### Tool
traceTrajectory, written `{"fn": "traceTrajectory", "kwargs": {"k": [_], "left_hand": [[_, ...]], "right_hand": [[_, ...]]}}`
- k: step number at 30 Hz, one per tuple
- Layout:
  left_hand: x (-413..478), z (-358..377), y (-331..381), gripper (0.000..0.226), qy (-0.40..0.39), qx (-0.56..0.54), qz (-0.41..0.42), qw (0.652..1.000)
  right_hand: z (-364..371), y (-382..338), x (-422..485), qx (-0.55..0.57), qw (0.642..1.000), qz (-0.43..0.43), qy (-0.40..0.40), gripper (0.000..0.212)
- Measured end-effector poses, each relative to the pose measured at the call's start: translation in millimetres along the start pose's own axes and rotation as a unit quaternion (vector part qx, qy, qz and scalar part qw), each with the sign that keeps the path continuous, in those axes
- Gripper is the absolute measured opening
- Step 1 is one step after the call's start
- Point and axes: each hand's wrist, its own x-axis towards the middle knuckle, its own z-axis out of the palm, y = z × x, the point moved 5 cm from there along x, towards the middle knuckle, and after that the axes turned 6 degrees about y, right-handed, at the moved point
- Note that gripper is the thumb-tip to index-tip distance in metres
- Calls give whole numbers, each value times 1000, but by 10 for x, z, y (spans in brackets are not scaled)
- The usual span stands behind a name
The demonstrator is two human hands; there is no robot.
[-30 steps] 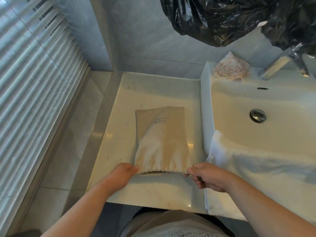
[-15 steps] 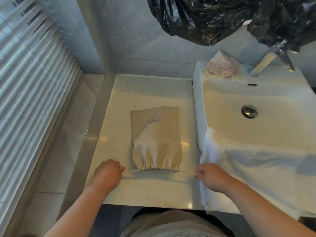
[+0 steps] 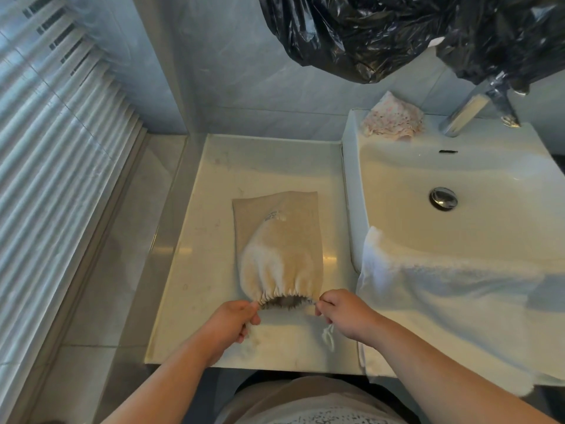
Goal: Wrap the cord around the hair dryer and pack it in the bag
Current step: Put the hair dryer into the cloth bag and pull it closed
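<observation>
A beige drawstring bag (image 3: 281, 246) lies on the white counter (image 3: 201, 240), bulging with something inside that I cannot see. Its gathered mouth faces me and gapes slightly. My left hand (image 3: 230, 322) pinches the left corner of the mouth. At the right corner my right hand (image 3: 345, 313) pinches the other side, and a white drawstring end (image 3: 328, 336) hangs below that hand. The hair dryer and its cord are hidden.
A white sink (image 3: 458, 191) with a chrome tap (image 3: 467, 111) stands to the right, and a white towel (image 3: 452, 301) is draped over its front rim. A pink cloth (image 3: 394, 120) sits on its back corner. Black plastic bags (image 3: 397, 32) hang above. Window blinds (image 3: 52, 154) fill the left.
Both hands had pulled outward along the counter, cinching the bag's mouth. Now they are back at the mouth's two corners, which gapes a little.
</observation>
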Motion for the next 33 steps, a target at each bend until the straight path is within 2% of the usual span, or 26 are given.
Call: {"fn": "traceTrajectory", "kwargs": {"k": [7,12,15,18,20,22,25,26,29,31,33], "left_hand": [[29,-398,57,31,59,127,82,987],[-21,-383,37,34,54,178,78,979],[-125,-232,5,34,77,163,65,981],[-263,-17,-110,29,78,144,29,986],[-357,73,-112,23,88,104,0,991],[-392,92,-43,21,105,46,-4,993],[-381,87,61,58,120,-12,-9,993],[-361,100,80,60,102,-39,-26,994],[-270,186,76,36,21,-80,-74,994],[-179,165,103,29,29,-46,-54,997],[-91,103,129,33,57,13,-4,998]], "right_hand": [[-241,299,55,-100,991,-9,85,28],[-184,448,-17,-104,992,-6,66,28],[-81,440,-31,-119,992,-9,33,31],[1,389,-67,-152,986,-35,52,24],[77,293,-82,-116,990,-51,58,35],[137,158,-63,-48,997,-51,44,37],[190,4,-17,-50,997,-59,28,32],[208,-26,-14,-45,997,-54,21,36],[227,-67,-28,-15,999,-43,8,38],[205,-69,-14,-4,999,-38,14,35],[189,-64,-3,4,999,-39,23,34]]}}
